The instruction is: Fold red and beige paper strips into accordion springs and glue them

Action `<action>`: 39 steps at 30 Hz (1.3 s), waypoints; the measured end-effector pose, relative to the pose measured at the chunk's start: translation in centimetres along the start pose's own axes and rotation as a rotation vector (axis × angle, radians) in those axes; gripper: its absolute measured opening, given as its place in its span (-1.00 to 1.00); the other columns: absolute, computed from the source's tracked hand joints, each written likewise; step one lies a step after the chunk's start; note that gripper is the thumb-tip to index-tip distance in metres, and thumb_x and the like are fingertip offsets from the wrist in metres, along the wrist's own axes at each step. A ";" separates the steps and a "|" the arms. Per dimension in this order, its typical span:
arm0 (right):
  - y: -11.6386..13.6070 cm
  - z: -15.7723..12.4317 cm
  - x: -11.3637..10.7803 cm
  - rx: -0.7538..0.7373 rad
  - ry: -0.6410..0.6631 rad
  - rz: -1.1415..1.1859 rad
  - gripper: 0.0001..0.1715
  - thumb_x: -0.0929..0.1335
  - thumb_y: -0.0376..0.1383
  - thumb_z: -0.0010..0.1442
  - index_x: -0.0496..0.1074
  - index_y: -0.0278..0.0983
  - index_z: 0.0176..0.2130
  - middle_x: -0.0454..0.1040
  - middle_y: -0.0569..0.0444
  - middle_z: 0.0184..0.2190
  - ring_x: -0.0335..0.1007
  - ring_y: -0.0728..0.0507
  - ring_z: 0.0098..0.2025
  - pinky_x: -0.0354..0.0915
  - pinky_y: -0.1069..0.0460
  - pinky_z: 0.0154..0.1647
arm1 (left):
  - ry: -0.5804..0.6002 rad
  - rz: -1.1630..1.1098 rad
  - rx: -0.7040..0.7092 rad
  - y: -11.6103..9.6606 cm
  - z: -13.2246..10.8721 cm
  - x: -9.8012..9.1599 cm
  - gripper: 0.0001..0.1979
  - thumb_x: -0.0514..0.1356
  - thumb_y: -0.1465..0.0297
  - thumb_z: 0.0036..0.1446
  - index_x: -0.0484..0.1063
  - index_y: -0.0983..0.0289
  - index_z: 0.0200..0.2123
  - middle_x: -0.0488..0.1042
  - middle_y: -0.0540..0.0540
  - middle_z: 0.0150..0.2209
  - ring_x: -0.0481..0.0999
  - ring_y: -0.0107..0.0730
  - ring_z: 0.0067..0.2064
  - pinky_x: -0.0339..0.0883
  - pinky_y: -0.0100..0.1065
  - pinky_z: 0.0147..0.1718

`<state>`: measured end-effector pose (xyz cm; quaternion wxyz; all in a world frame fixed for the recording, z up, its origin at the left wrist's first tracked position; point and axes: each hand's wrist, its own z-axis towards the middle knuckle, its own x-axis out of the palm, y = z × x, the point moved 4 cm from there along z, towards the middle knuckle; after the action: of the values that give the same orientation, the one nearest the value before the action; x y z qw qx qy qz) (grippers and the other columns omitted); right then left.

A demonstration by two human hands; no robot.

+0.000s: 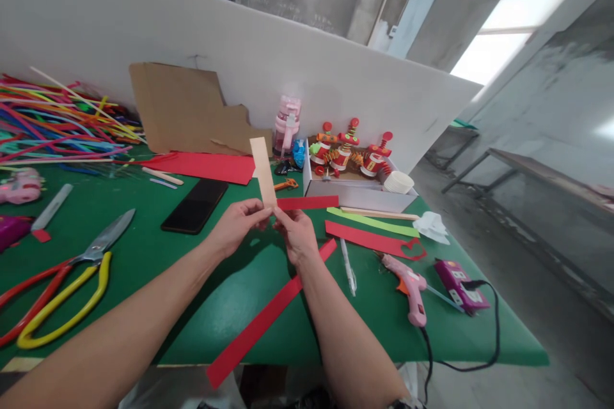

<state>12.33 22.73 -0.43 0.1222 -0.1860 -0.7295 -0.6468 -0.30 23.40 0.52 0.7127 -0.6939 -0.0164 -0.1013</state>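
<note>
A person's two bare hands meet above the middle of a green-covered tabletop (144, 223). The left hand (244, 225) pinches, thumb against fingers, the lower end of a narrow, straight, tan paper strip (263, 172), which stands up and leans slightly left. The right hand (296, 234) is closed in a pinch just beside it, at the corner where the tan strip meets a narrow bright red paper strip (309, 202) that points right, roughly square to the tan one. The fingers hide how the two strips join, so I cannot tell whether they are fastened.

A longer red paper strip (261, 318) runs slantwise beneath the right forearm, its lower end reaching past the tabletop's near edge. Right of the hands lie a clear slender pen (348, 268), a red paper strip with a heart-shaped outline at its end (364, 238) and a lime-green strip (371, 222); farther right is a pink glue gun (407, 281) with a black cord. Left of the hands lies a flat black phone (195, 206), and farther left, large metal scissors with red and yellow handles (96, 252). Behind, a low white cardboard box (355, 188) holds red-and-white figures (343, 156).
</note>
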 end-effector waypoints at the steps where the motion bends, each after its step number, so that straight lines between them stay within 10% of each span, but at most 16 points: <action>1: 0.2 0.0 -0.1 -0.033 -0.013 -0.055 -0.66 0.55 -0.15 -0.23 0.41 -0.27 -0.56 0.42 0.20 -0.63 0.24 0.04 -0.58 0.24 0.10 -0.48 | 0.017 -0.010 -0.015 0.0 0.0 0.0 -0.68 0.44 0.14 -0.18 0.54 0.25 -0.46 0.49 0.02 -0.51 0.37 -0.42 -0.50 0.22 -0.39 -0.50; 8: 1.1 -0.4 -0.2 -0.184 -0.009 -0.459 -0.69 0.47 -0.12 -0.07 0.38 -0.25 -0.58 0.40 0.18 -0.66 0.26 -0.01 -0.55 0.22 0.09 -0.50 | -0.104 -0.025 0.004 -0.3 0.3 -0.9 -0.74 0.46 0.23 -0.26 0.57 0.27 -0.51 0.49 0.04 -0.54 0.35 -0.42 -0.52 0.21 -0.36 -0.51; 29: -0.5 -0.2 0.7 -0.001 0.062 -0.009 -0.59 0.58 -0.16 -0.26 0.41 -0.26 -0.46 0.45 0.20 -0.54 0.39 0.01 -0.50 0.37 0.07 -0.34 | -0.274 -0.154 0.043 0.4 0.1 -1.0 -0.72 0.48 0.27 -0.33 0.52 0.30 -0.58 0.41 -0.03 -0.62 0.27 -0.51 -0.55 0.15 -0.39 -0.52; 39: 0.0 -0.1 0.3 -0.134 -0.021 -0.063 -0.77 0.52 -0.24 -0.12 0.42 -0.26 -0.54 0.44 0.21 -0.60 0.37 -0.01 -0.50 0.34 0.06 -0.30 | -0.104 -0.218 -0.050 0.3 0.1 -0.1 -0.72 0.47 0.31 -0.26 0.56 0.33 -0.45 0.50 0.02 -0.52 0.34 -0.52 -0.51 0.16 -0.44 -0.52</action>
<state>12.06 22.70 -0.35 0.0814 -0.1777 -0.6913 -0.6957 -0.33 23.53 0.23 0.6782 -0.7098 -0.1261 -0.1425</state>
